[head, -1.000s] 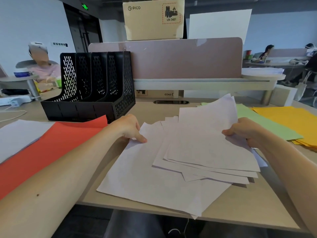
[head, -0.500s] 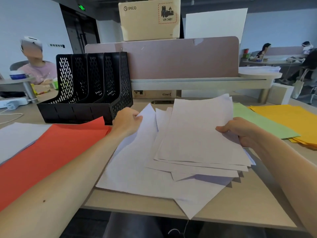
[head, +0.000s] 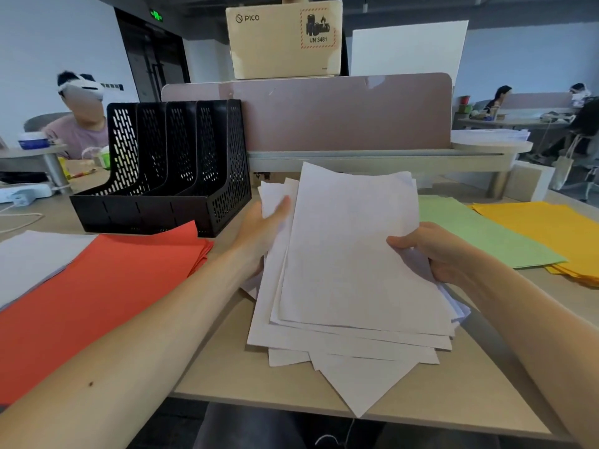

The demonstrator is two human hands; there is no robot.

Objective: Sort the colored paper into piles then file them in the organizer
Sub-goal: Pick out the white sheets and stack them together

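At the far left edge of the desk point(head: 486, 377) lies a pale pile of sheets point(head: 35, 257); whether it is white or faintly lilac is hard to tell in this light. A red paper pile point(head: 97, 293) lies partly over it, lying flat, and its far corner reaches the front of the black organizer point(head: 168, 176). The organizer stands upright at the back left of the desk, its slots open toward the person.

Just right of the organizer, the left hand point(head: 262, 228) grips the left edge of the white paper stack point(head: 350, 254), thumb on top and fingers underneath. The stack sits in the middle of the desk in front of the person. Its sheets are loosely fanned, the upper ones raised at the far end, and one lower corner points out past the near desk edge. The right hand point(head: 434, 251) holds the stack's right edge, thumb pressed on the top sheet and fingers curled beneath.

Right of that hand a green paper pile point(head: 479, 231) lies flat, overlapping the yellow paper pile point(head: 544, 228) at the far right. Behind everything runs a divider panel point(head: 340, 115) with a cardboard box point(head: 282, 40) on top.
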